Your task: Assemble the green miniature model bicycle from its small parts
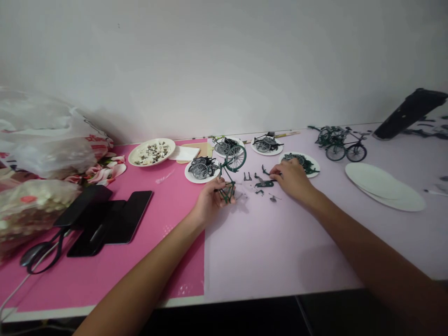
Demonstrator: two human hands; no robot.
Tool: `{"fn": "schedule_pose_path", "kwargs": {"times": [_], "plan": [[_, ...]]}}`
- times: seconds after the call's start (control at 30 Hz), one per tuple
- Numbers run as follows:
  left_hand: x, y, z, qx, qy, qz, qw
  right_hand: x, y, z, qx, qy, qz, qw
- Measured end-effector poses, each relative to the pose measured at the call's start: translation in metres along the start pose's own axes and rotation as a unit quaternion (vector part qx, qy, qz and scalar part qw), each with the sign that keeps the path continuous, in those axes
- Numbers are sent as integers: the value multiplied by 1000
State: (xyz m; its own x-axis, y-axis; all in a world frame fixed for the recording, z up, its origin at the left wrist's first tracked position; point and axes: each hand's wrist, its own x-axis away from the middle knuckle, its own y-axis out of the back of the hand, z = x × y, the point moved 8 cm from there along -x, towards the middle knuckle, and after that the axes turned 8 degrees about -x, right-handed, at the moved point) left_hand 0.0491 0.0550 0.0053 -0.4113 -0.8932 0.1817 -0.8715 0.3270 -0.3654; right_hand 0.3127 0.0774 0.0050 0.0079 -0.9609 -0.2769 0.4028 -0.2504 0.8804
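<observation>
Frame (229, 179) with its one wheel (235, 157), mid-picture, sits pinched in my left hand (210, 198), which I should keep steady while my right hand (292, 177), fingers curled narrow, picks small parts (265, 183) just right of it.

Bare left hand (210, 198), bare right hand (292, 179), forearms uncovered, no sleeves, no rings

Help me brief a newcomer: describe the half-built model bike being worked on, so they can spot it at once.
Start where the pink mat meets the lilac table. Just right of that seam, the left hand grips a green bike frame with one spoked wheel raised. Unlike the parts on white plates and the finished bikes far right, it is held and single-wheeled.
</observation>
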Motion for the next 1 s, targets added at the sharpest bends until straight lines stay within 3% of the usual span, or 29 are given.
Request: {"fn": "schedule_pose_path", "kwargs": {"times": [0.67, 1.0], "plan": [[4, 2, -6, -139, -78, -60, 985, -1, 4, 8, -30, 11, -5, 999], [7, 3, 9, -197, -129, -97, 967, 1, 8, 21, -62, 60, 21, 996]]}}
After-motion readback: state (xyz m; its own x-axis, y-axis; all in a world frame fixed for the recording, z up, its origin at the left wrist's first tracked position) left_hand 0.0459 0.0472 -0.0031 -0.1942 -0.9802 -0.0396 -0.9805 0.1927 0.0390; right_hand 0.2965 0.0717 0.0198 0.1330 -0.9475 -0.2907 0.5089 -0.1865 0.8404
